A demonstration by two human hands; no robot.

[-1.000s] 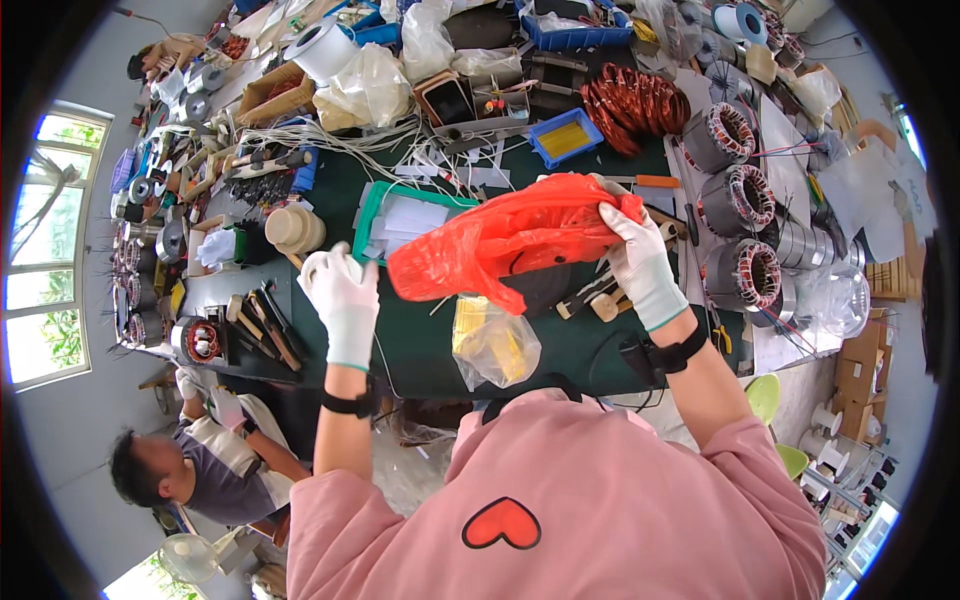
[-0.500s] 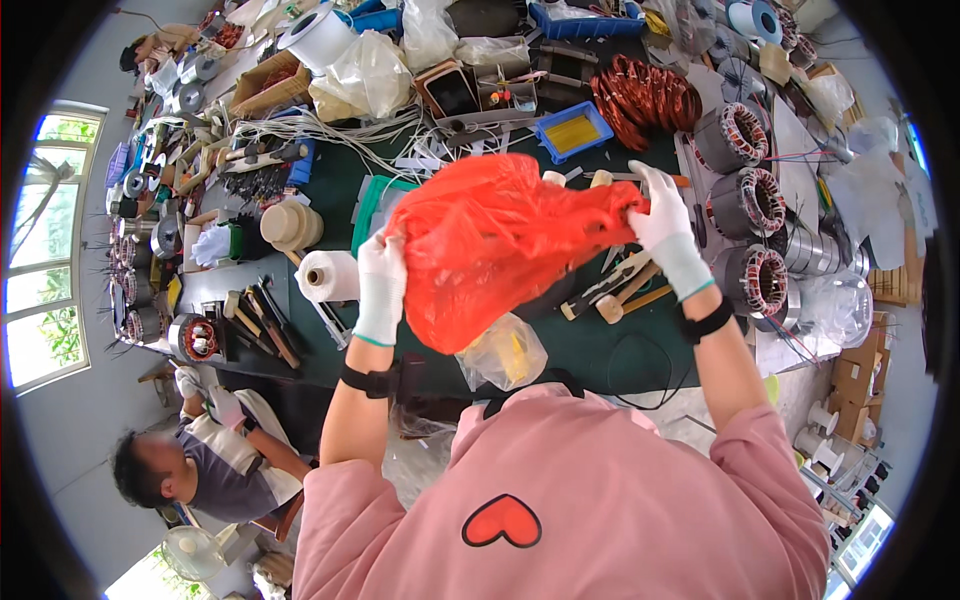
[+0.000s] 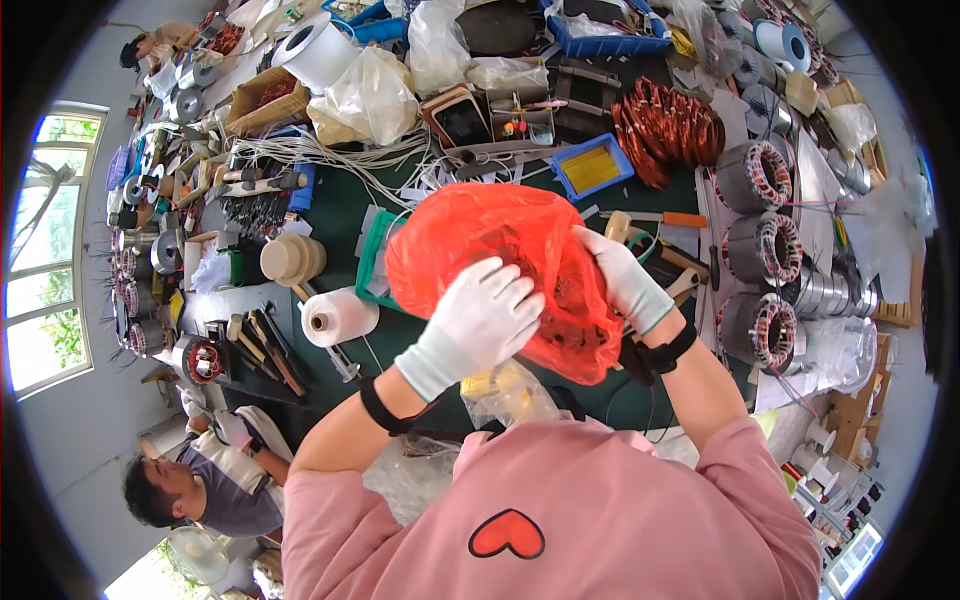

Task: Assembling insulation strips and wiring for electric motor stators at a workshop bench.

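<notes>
I hold a crumpled red plastic bag (image 3: pixel 455 230) over the bench, its gathered mouth turned toward me with dark folds or contents inside that I cannot make out. My right hand (image 3: pixel 625 280), in a white glove, grips the bag's right edge. My left hand (image 3: pixel 480 315), also gloved, lies at the front of the mouth with its fingers slightly apart; the fingertips touch or reach just over the opening. A clear plastic bag with something yellow in it (image 3: pixel 510 390) lies below, at the bench's near edge.
To the left stand a white thread spool (image 3: pixel 340 317) and a beige stepped cylinder (image 3: pixel 292 258). Wound stators (image 3: pixel 757 330) line the right. A blue tray (image 3: pixel 592 168) and coiled copper wire (image 3: pixel 668 130) lie behind. A co-worker (image 3: pixel 215 480) sits at the lower left.
My left hand has left the bag's left side and come to its mouth. The right hand has moved down and nearer. The bag has turned its opening toward me.
</notes>
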